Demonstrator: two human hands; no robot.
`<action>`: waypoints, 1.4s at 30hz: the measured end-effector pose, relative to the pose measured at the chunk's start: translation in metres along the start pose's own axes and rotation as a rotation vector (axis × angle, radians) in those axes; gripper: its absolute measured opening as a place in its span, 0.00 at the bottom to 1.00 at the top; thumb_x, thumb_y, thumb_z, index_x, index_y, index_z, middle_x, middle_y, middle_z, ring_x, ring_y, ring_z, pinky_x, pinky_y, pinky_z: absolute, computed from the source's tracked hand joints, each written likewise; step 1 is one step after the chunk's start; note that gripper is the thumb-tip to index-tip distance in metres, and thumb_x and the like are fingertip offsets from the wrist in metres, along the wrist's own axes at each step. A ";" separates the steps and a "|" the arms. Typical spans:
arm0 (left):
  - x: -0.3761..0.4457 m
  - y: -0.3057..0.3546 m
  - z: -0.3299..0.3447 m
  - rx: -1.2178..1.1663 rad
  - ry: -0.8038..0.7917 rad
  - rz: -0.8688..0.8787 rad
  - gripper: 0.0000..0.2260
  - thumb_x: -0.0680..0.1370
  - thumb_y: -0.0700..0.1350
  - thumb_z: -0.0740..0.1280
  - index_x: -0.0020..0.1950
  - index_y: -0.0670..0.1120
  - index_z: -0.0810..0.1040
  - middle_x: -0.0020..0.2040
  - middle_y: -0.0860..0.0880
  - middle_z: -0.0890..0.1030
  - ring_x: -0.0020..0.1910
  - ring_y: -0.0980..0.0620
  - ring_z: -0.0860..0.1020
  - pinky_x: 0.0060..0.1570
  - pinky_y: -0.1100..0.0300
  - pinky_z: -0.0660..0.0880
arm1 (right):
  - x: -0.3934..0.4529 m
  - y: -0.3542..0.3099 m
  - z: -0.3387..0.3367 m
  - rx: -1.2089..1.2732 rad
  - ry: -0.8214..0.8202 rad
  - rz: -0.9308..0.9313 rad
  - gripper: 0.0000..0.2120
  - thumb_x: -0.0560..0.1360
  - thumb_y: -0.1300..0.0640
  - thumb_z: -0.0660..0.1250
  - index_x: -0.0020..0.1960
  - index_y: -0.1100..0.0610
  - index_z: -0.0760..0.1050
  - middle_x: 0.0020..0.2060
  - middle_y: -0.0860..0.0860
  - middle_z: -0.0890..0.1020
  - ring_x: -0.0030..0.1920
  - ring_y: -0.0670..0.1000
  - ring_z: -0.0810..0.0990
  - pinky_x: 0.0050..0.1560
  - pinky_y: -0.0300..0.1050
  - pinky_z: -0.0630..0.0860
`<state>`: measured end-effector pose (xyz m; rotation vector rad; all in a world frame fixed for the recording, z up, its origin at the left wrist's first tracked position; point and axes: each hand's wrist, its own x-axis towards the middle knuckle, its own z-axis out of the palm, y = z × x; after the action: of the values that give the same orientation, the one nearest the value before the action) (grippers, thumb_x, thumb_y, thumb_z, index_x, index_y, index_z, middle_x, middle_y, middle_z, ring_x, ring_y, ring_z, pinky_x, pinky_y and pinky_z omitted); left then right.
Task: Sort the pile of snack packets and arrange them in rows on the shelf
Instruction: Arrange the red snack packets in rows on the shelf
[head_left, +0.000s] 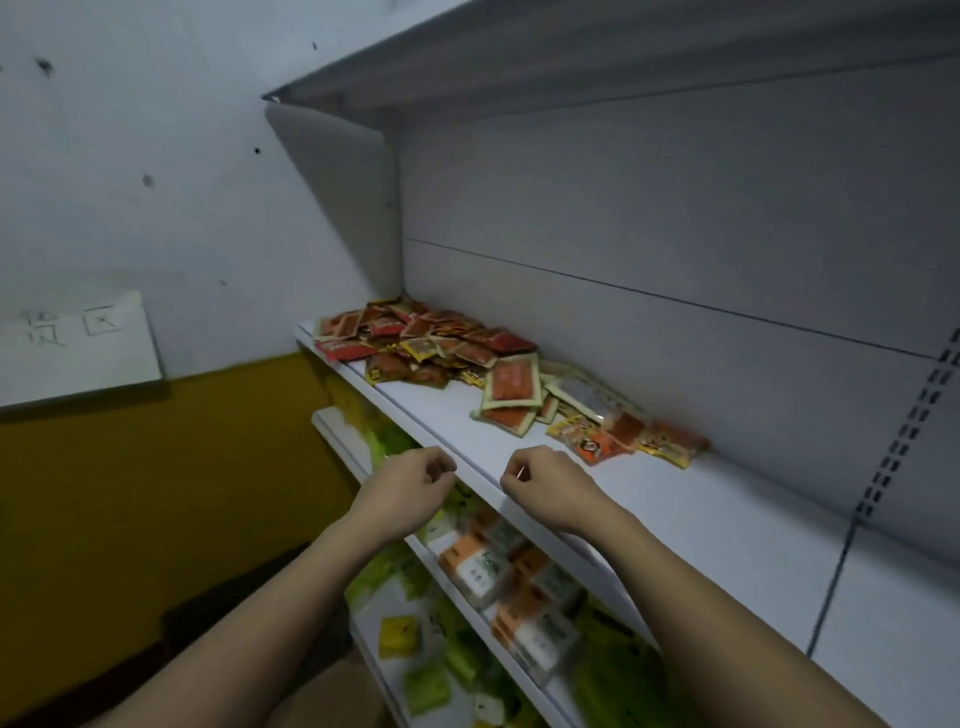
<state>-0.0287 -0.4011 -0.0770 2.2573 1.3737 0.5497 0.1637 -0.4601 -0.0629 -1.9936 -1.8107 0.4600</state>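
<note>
White metal shelf against a grey back panel, bare along its front. Red and orange foil snack packets heaped unsorted at the far left end, a looser scatter near the middle; no rows yet, so sorting apparently barely begun. Left hand and right hand poised at the shelf's front edge, fingers curled, seemingly holding nothing, well short of the pile.

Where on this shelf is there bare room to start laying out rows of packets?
The shelf is bare right of the yellow packets, out to the slotted upright, and along the front edge before the hands. The far left corner is crowded with the red packet pile.
</note>
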 end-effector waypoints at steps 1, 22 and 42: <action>0.011 -0.007 0.004 0.006 -0.008 -0.007 0.11 0.83 0.53 0.62 0.61 0.53 0.80 0.56 0.55 0.82 0.53 0.55 0.78 0.51 0.58 0.77 | 0.016 0.004 0.005 0.008 -0.012 0.005 0.09 0.78 0.51 0.61 0.47 0.51 0.78 0.46 0.49 0.82 0.44 0.52 0.79 0.42 0.47 0.76; 0.210 -0.162 -0.044 -0.073 0.106 -0.289 0.06 0.82 0.49 0.63 0.55 0.54 0.78 0.47 0.56 0.80 0.44 0.53 0.80 0.44 0.53 0.79 | 0.299 -0.070 0.082 0.153 -0.134 -0.199 0.10 0.78 0.51 0.59 0.42 0.52 0.77 0.41 0.50 0.82 0.42 0.53 0.80 0.44 0.54 0.78; 0.434 -0.352 -0.110 -1.098 0.107 -0.600 0.14 0.77 0.48 0.74 0.51 0.44 0.71 0.44 0.45 0.81 0.39 0.49 0.83 0.32 0.56 0.80 | 0.519 -0.184 0.162 -0.090 0.194 -0.044 0.11 0.80 0.57 0.60 0.61 0.56 0.75 0.58 0.51 0.76 0.60 0.52 0.70 0.59 0.48 0.72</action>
<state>-0.1570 0.1505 -0.1355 0.9136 1.2371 0.9054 -0.0214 0.0825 -0.0955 -1.9768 -1.7783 0.1666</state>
